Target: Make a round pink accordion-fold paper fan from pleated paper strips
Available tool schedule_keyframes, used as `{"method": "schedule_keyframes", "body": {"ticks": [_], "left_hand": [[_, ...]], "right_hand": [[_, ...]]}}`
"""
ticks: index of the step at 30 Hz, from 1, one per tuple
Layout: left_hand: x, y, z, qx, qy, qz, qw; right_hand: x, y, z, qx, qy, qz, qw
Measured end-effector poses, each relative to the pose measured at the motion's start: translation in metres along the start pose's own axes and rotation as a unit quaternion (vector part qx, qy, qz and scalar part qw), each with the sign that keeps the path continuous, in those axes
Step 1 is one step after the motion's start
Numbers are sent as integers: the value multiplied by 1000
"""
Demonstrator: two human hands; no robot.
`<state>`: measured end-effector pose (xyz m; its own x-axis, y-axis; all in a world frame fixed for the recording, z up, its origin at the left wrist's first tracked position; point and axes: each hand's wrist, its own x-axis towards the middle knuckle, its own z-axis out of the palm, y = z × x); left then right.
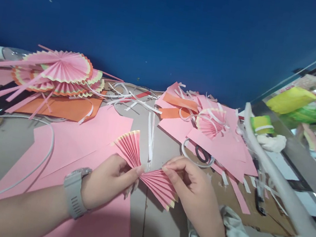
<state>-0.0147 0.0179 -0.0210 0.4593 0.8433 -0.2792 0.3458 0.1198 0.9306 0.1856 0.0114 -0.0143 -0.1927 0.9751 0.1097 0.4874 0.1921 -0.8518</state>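
A pleated pink paper fan (pixel 159 186) with pale yellow edges spreads out on both sides of its pinched middle. My left hand (pixel 110 180), with a grey watch at the wrist, is closed on the fan near its centre. At the upper edge of the right half, my right hand (pixel 191 187) pinches with thumb and forefinger; a fabric scrunchie circles that wrist. Just beyond the fan's middle lie narrow white paper strips (pixel 151 137). Large pink paper sheets (pixel 75 153) lie beneath and left of my left hand.
Finished pleated rosettes (pixel 61 66) are stacked at the back left on orange paper (pixel 67 107). Pink offcuts (pixel 219 143) and another pleated piece (pixel 211 122) lie at the back right. A white cable (pixel 48 153) curves along the left; a blue wall (pixel 159 27) rises behind.
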Motion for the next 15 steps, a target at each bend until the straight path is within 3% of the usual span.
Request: {"method": "schedule_keyframes", "body": {"ticks": [8,15], "left_hand": [[0,0,1,50,26,-18,998],[-1,0,0,37,17,-18,999]], "right_hand": [[3,-2,1,-4,-10,65,998],[1,-4,1,-10,-6,64,998]]}}
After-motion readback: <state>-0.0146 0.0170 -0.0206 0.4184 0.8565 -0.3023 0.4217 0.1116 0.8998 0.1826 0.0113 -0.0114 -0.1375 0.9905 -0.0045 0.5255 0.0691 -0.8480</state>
